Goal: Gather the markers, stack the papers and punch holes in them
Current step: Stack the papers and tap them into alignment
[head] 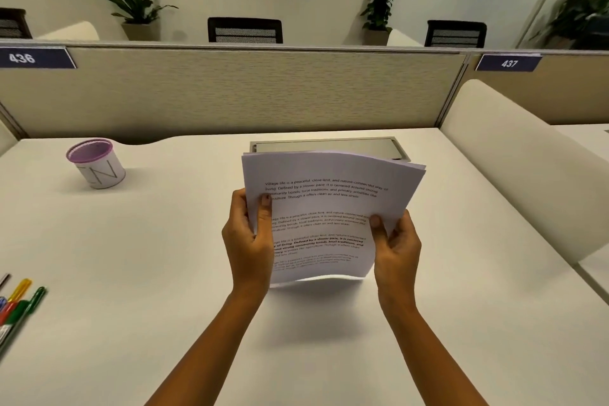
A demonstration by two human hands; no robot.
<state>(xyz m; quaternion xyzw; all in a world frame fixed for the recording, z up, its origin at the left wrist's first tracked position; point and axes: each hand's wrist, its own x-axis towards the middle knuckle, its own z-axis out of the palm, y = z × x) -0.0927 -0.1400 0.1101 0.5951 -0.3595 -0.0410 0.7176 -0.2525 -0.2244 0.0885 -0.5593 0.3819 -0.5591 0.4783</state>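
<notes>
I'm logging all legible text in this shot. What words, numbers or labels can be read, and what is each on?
"436": blue sign on the left of the partition.
"437": blue sign on the right.
"Village life is a peaceful, close-knit, and nature-connected way of living...": top paragraph of the paper stack, held by the left hand and right hand; lower paragraphs too blurred.
White cup: large partial letter, "N".

Both forearms bare, no sleeves, hands ungloved.
</notes>
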